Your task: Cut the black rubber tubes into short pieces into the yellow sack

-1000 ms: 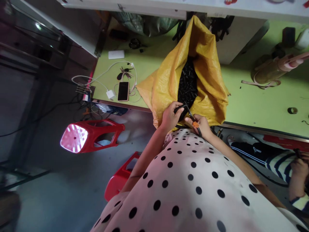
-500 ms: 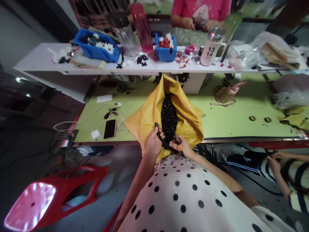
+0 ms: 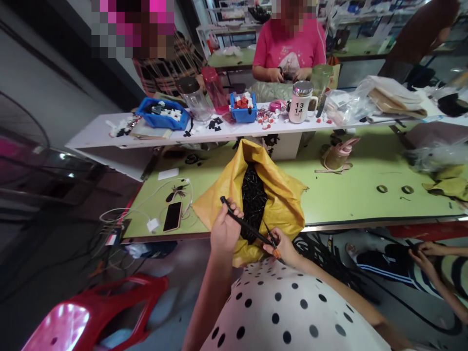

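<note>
My left hand [image 3: 226,224] is closed around a length of black tubing [image 3: 243,224], whose end sticks up past the thumb. The tubing slants down to the right across the sack's opening, as far as my right hand [image 3: 281,246]. That hand is closed on what look like scissors [image 3: 270,236], dark-bladed with an orange part at the handle; the fingers hide most of them. Whether the blades touch the tubing I cannot tell. Below both hands, a yellow sack [image 3: 219,190] stands open, with many short black tube pieces [image 3: 253,187] inside.
A white shelf [image 3: 146,142] crosses behind the sack, bearing blue bins [image 3: 244,114], bottles and a white mug [image 3: 300,105]. Left on the green table lie a phone [image 3: 172,216] and cables. Long black tubing [image 3: 321,258] hangs at right. Other people sit opposite and at right.
The view has tilted up, showing more of the people opposite. My left hand has moved away from my right, and more of the black tubing shows between them.
</note>
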`<action>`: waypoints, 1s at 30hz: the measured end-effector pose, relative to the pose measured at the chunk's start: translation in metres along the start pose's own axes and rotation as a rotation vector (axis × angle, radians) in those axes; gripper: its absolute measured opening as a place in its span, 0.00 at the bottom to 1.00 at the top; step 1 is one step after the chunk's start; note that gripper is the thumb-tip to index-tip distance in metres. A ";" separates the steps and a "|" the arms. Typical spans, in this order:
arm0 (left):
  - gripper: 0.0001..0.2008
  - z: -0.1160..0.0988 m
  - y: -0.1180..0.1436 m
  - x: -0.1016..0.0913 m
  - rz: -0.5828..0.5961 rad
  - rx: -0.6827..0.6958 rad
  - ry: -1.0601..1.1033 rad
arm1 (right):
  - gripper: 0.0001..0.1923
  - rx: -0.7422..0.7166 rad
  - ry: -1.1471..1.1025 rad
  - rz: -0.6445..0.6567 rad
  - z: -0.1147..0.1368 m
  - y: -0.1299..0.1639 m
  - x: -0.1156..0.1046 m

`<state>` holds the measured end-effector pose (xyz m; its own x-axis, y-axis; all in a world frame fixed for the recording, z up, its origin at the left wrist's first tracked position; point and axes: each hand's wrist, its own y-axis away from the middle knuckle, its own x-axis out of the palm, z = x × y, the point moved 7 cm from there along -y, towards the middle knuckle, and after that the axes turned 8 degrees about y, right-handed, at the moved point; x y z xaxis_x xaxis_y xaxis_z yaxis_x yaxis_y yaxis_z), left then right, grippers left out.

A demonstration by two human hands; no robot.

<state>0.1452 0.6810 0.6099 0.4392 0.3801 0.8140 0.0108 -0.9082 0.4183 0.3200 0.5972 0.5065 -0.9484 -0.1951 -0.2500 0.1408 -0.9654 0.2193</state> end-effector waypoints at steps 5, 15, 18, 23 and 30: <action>0.13 -0.027 0.005 0.010 -0.042 0.125 0.106 | 0.32 0.080 -0.082 0.022 -0.013 0.012 -0.016; 0.21 -0.034 0.030 0.020 -0.080 0.195 0.304 | 0.37 0.254 -0.365 0.276 -0.045 0.027 -0.035; 0.20 -0.038 0.036 0.014 -0.058 0.175 0.300 | 0.33 0.291 -0.456 0.394 -0.032 0.033 -0.040; 0.08 -0.056 0.037 0.000 -0.001 0.185 0.111 | 0.32 0.280 -0.414 0.316 -0.019 0.045 -0.031; 0.14 -0.030 0.041 -0.040 -0.154 0.098 -0.206 | 0.35 0.208 -0.193 -0.050 -0.036 0.064 -0.013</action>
<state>0.1009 0.6337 0.6071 0.5987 0.4810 0.6405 0.1745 -0.8587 0.4818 0.3516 0.5318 0.4898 -0.9921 -0.0923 -0.0851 0.0502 -0.9130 0.4048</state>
